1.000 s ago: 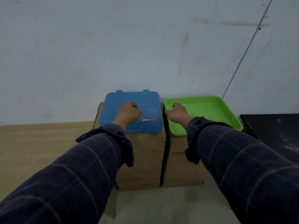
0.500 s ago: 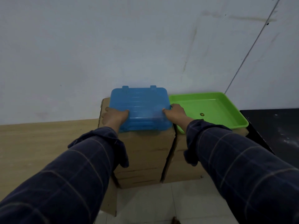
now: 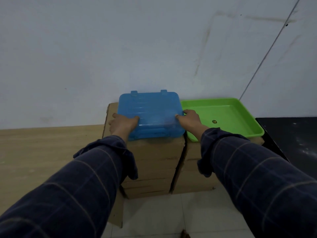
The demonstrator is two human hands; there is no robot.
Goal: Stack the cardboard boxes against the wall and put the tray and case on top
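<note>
The pale tiled floor (image 3: 151, 219) carried two stacks of cardboard boxes set side by side against the wall (image 3: 120, 48). On my left stack (image 3: 154, 162) lay the blue case (image 3: 151, 114); on my right stack (image 3: 190, 179) lay the green tray (image 3: 240, 114). A loose sheet of cardboard (image 3: 116, 215) stood on the tiles beside the left stack.

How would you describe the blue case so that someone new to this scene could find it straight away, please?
Against the pale wall stand two stacks of cardboard boxes side by side. The blue case lies flat on the left stack, gripped at its sides by the left hand and right hand. Unlike the open green tray beside it, it is closed, translucent and ribbed.
</note>
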